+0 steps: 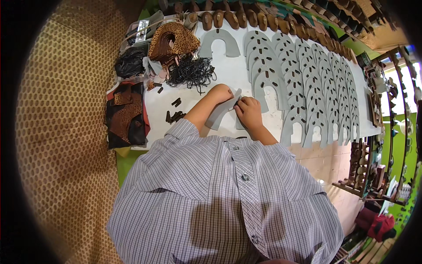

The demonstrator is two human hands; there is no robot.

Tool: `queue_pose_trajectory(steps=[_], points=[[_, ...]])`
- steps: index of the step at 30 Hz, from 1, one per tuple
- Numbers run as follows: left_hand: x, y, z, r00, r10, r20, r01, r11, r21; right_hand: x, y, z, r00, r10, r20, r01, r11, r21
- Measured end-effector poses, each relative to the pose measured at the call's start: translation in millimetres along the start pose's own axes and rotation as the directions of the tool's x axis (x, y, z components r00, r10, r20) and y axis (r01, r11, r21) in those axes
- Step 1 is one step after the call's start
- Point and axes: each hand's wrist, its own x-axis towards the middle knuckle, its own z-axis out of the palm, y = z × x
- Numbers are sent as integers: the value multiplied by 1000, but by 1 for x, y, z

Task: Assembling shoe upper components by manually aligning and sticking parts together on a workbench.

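Close to the white table's near edge lies a grey U-shaped shoe upper piece (pixel 218 115), its curved top lifted and bent between my hands. My left hand (pixel 221 93) is closed at its upper left edge; most of those fingertips are hidden. Curled fingers of my right hand (pixel 249 111) pinch the same piece at its top right, where a small pale spot shows. Whether a small strip is also in the fingers, I cannot tell. Left of my left forearm are several loose dark brown strips (pixel 176 116). Another grey upper (pixel 267 81), with dark tabs, lies just beyond my right hand.
Overlapping rows of grey uppers (pixel 295 94) with dark tabs cover the table's right side. A single grey upper (pixel 218 38) lies farther back. Black stringy trim (pixel 191 72), leopard-print material (pixel 173 42) and a black bag (pixel 130 61) crowd the left. Brown shoe lasts (pixel 241 18) line the far edge.
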Motion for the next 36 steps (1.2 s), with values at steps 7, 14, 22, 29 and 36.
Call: queue_pose_trajectory(steps=[7,14,22,29,36], points=[[-4,-2,-1,1000,-25,-13,24,996,-91,2,-4,-2,999,35,27,-35,999,34],[-18,15,-5,999,-27,-46,29,999,36,1,0,-1,998,44,39,-45,998,39],[-22,14,-2,993,19,-118,-10,997,74,3,-1,-2,998,52,43,-54,998,40],[-33,31,-7,992,-32,-118,54,980,191,2,0,-1,997,72,36,-73,997,33],[-36,35,4,979,-58,-197,106,965,240,2,0,0,998,59,34,-60,998,29]])
